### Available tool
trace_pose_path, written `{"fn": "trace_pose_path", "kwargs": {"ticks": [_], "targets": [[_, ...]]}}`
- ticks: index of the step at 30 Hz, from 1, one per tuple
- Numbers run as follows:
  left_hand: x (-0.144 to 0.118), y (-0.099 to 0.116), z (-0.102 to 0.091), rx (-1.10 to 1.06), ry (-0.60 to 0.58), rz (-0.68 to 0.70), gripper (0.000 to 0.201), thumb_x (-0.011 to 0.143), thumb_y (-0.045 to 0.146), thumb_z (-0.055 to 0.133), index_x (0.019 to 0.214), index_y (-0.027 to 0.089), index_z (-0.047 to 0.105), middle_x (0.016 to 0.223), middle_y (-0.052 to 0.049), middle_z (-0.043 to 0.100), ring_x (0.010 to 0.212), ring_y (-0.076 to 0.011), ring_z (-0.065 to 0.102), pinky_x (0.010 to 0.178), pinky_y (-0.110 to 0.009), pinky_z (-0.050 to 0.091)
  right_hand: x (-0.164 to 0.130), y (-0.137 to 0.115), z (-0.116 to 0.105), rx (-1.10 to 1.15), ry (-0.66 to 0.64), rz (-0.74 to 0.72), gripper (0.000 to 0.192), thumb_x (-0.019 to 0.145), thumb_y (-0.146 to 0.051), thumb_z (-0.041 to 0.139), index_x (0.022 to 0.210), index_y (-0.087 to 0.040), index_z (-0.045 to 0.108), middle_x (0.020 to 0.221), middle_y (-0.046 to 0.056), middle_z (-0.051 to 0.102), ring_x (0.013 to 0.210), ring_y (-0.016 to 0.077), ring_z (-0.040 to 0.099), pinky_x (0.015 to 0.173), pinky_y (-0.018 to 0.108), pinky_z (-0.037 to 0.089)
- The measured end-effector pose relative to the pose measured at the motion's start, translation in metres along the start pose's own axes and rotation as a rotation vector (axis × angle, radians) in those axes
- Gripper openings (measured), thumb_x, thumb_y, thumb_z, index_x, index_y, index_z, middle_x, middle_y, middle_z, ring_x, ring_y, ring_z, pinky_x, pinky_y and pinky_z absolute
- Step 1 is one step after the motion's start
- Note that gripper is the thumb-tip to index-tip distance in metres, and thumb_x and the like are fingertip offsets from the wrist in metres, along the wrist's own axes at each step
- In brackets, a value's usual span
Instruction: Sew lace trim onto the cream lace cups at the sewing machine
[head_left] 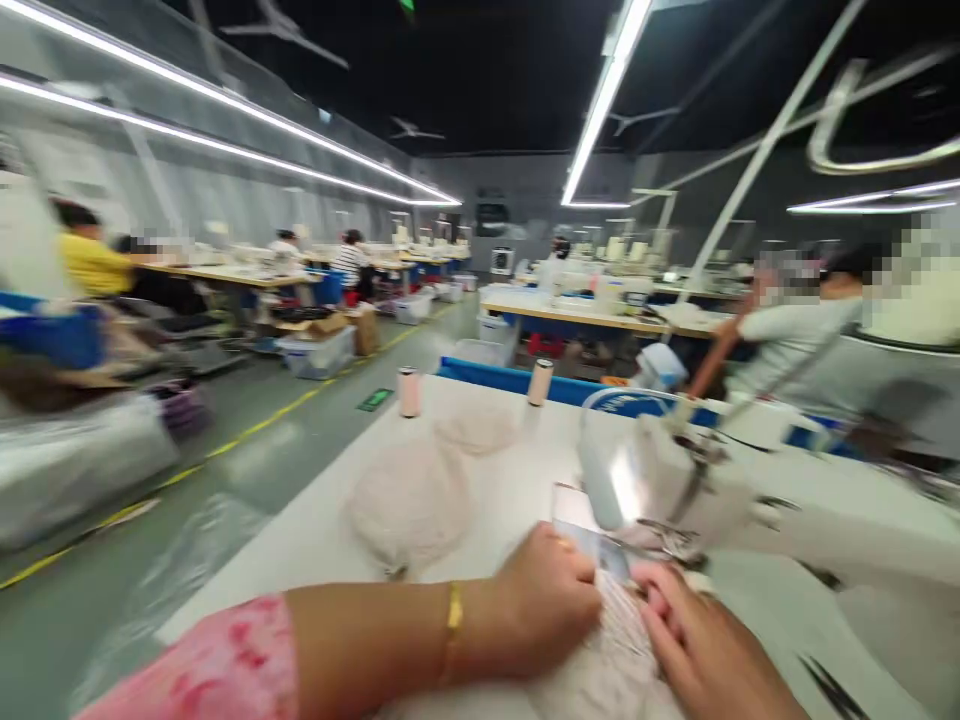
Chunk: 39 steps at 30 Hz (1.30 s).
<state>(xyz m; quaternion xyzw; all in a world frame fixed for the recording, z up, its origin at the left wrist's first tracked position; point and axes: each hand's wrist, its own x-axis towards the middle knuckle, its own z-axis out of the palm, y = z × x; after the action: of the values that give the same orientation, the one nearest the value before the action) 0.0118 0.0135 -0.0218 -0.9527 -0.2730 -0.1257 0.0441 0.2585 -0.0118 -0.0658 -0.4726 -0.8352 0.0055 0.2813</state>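
Observation:
My left hand (547,600) rests on a pale lace fabric piece (611,655) on the white sewing table (315,540), fingers curled and pressing it down. My right hand (694,650) lies flat on the same fabric just to its right. Both hands sit right in front of the needle area of a white sewing machine (660,470). The view is motion-blurred. A gold bangle is on my left wrist, and the sleeve is pink.
Two heaps of pale fabric (411,500) lie on the table to the left. Two thread cones (409,391) stand at its far edge. Scissors (832,685) lie at the right. Other people work at tables on both sides of an aisle.

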Motion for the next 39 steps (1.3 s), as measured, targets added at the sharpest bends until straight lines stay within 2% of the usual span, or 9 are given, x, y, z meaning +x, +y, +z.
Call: {"fn": "trace_pose_path", "kwargs": {"ticks": [2, 5, 9, 13, 16, 21, 28, 35, 39], "targets": [[-0.002, -0.007, 0.010, -0.048, 0.134, -0.023, 0.019, 0.098, 0.017, 0.071, 0.081, 0.020, 0.065, 0.089, -0.001, 0.073, 0.081, -0.0212, 0.063, 0.080, -0.043, 0.042, 0.004, -0.003, -0.015, -0.041, 0.002, 0.061, 0.022, 0.105, -0.023, 0.048, 0.112, -0.025, 0.068, 0.074, 0.000, 0.071, 0.057, 0.0199, 0.067, 0.054, 0.028, 0.048], [-0.006, -0.011, 0.016, -0.133, 0.224, -0.027, 0.014, 0.100, 0.012, 0.067, 0.089, 0.021, 0.067, 0.093, 0.000, 0.073, 0.086, -0.0214, 0.063, 0.084, -0.042, 0.041, 0.018, -0.016, -0.018, -0.031, -0.018, 0.115, 0.020, 0.098, -0.013, 0.048, 0.097, -0.025, 0.063, 0.074, -0.001, 0.070, 0.061, 0.0186, 0.066, 0.059, 0.026, 0.045], [-0.006, -0.006, 0.018, -0.173, 0.262, -0.048, 0.017, 0.100, 0.009, 0.064, 0.101, 0.023, 0.072, 0.096, -0.001, 0.072, 0.088, -0.0223, 0.063, 0.085, -0.041, 0.043, 0.023, -0.025, -0.015, 0.050, -0.024, 0.128, 0.021, 0.093, -0.007, 0.049, 0.094, -0.025, 0.060, 0.070, -0.004, 0.065, 0.060, 0.0171, 0.062, 0.060, 0.026, 0.041], [-0.006, -0.006, 0.030, -0.185, 0.321, -0.078, 0.022, 0.095, 0.007, 0.064, 0.105, 0.025, 0.073, 0.098, -0.001, 0.073, 0.089, -0.0241, 0.063, 0.087, -0.043, 0.043, 0.021, -0.025, -0.015, 0.119, -0.004, 0.076, 0.018, 0.104, -0.013, 0.051, 0.102, -0.025, 0.064, 0.082, -0.001, 0.071, 0.069, 0.0187, 0.064, 0.064, 0.028, 0.044], [-0.006, -0.007, 0.036, -0.182, 0.306, -0.087, 0.022, 0.096, 0.007, 0.063, 0.104, 0.025, 0.072, 0.099, -0.002, 0.072, 0.090, -0.0243, 0.063, 0.087, -0.044, 0.044, 0.022, -0.027, -0.015, 0.099, -0.055, 0.000, 0.019, 0.107, -0.013, 0.054, 0.109, -0.025, 0.069, 0.096, 0.002, 0.071, 0.082, 0.0208, 0.066, 0.071, 0.030, 0.048], [-0.007, -0.006, 0.033, -0.222, 0.281, -0.102, 0.022, 0.098, 0.007, 0.061, 0.107, 0.025, 0.071, 0.102, -0.002, 0.073, 0.091, -0.0240, 0.062, 0.087, -0.044, 0.044, 0.021, -0.027, -0.011, -0.013, -0.142, 0.000, 0.021, 0.106, -0.010, 0.056, 0.103, -0.025, 0.070, 0.095, 0.003, 0.065, 0.083, 0.0219, 0.062, 0.070, 0.031, 0.045], [-0.003, -0.004, 0.034, -0.201, 0.256, -0.115, 0.013, 0.097, 0.015, 0.067, 0.105, 0.024, 0.068, 0.108, -0.002, 0.073, 0.098, -0.0258, 0.064, 0.090, -0.046, 0.045, 0.020, -0.018, -0.007, -0.095, -0.078, -0.025, 0.024, 0.104, -0.007, 0.052, 0.101, -0.023, 0.069, 0.094, 0.003, 0.064, 0.071, 0.0200, 0.055, 0.063, 0.033, 0.038], [0.003, -0.002, 0.022, -0.153, 0.191, -0.123, 0.018, 0.096, 0.016, 0.072, 0.113, 0.022, 0.068, 0.117, -0.005, 0.075, 0.102, -0.0301, 0.067, 0.089, -0.048, 0.046, 0.021, -0.017, -0.004, -0.159, -0.045, -0.012, 0.028, 0.099, -0.003, 0.053, 0.107, -0.023, 0.071, 0.105, 0.005, 0.074, 0.079, 0.0230, 0.063, 0.072, 0.036, 0.046], [0.005, 0.000, 0.012, -0.139, 0.152, -0.135, 0.017, 0.097, 0.015, 0.070, 0.113, 0.020, 0.068, 0.122, -0.007, 0.075, 0.105, -0.0317, 0.067, 0.089, -0.048, 0.047, 0.020, -0.016, -0.003, -0.203, -0.029, -0.004, 0.031, 0.097, -0.003, 0.055, 0.112, -0.024, 0.072, 0.112, 0.006, 0.076, 0.080, 0.0237, 0.065, 0.070, 0.037, 0.047]]}}
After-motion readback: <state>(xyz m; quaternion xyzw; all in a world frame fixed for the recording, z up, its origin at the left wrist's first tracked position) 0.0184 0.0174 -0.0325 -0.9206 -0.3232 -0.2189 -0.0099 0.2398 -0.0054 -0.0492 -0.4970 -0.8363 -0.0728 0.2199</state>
